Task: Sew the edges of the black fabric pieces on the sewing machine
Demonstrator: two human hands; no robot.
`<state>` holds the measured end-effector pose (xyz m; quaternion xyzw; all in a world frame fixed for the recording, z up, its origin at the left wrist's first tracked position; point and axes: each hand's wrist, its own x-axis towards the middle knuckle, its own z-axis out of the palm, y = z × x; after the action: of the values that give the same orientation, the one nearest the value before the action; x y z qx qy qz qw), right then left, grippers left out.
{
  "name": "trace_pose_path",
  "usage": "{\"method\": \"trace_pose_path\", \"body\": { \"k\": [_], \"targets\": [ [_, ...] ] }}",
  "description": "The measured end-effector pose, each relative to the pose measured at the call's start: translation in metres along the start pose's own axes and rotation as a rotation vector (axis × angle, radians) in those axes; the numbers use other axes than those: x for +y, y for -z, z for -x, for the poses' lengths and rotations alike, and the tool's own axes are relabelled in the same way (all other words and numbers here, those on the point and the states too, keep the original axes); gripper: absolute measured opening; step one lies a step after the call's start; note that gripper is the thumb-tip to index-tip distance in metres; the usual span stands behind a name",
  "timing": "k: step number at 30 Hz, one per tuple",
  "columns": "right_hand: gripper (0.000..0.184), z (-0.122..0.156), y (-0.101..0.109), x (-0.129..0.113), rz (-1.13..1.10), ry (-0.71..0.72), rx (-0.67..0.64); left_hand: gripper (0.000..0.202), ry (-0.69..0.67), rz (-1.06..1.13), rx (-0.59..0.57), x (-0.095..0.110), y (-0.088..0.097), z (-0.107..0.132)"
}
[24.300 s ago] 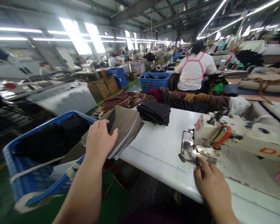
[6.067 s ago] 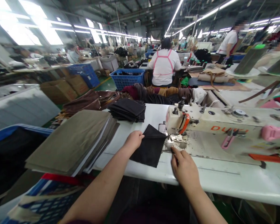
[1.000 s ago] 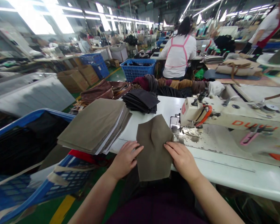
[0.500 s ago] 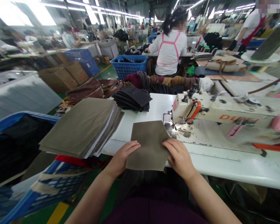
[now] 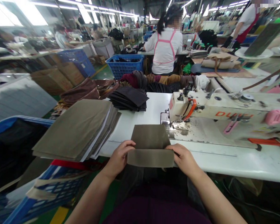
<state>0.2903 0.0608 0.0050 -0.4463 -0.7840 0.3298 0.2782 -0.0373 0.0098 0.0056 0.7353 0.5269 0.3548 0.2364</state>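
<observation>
An olive-grey fabric piece (image 5: 150, 136) lies at the front edge of the white table, its near part bent up along a crosswise crease into a flap. At its left edge my left hand (image 5: 120, 157) is closed, thumb and fingers pinching the cloth by the crease. My right hand (image 5: 183, 157) pinches the right edge at about the same height. Just beyond the cloth, to the right, stands a sewing machine (image 5: 207, 109), its needle area apart from the fabric. Left of my hands rests a thick stack of olive-grey fabric pieces (image 5: 76, 127).
A pile of black pieces (image 5: 129, 98) lies on the white table (image 5: 214, 160) behind the stack. Blue baskets (image 5: 48, 186) stand at the lower left. Bundled cloth (image 5: 158, 79) lines the table's far side. A co-worker (image 5: 165, 46) sits beyond, back turned.
The near part of the fabric piece, flat before, is now bent up into a flap. Both hands have shifted to its side edges at the crease. The whole view has moved slightly.
</observation>
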Motion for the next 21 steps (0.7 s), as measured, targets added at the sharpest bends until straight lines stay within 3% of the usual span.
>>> {"method": "trace_pose_path", "body": {
  "k": [3, 8, 12, 18, 21],
  "targets": [
    [0.026, -0.001, -0.001, -0.002, 0.05, -0.143, -0.017, 0.02, 0.069, -0.07, 0.023, 0.002, -0.003, -0.006],
    [0.038, -0.012, -0.01, -0.015, 0.43, -0.342, 0.066, 0.035, 0.2, -0.239, 0.077, 0.0, -0.009, -0.017],
    [0.037, -0.011, -0.013, -0.018, 0.506, -0.329, 0.055, 0.04, 0.235, -0.26, 0.06, 0.006, -0.004, -0.022],
    [0.041, 0.007, -0.017, -0.014, 0.52, -0.286, 0.083, 0.042, 0.264, -0.253, -0.053, 0.013, 0.0, -0.021],
    [0.04, 0.007, -0.017, -0.017, 0.543, -0.298, 0.096, 0.032, 0.265, -0.32, -0.058, 0.013, -0.002, -0.024]
  ]
}}
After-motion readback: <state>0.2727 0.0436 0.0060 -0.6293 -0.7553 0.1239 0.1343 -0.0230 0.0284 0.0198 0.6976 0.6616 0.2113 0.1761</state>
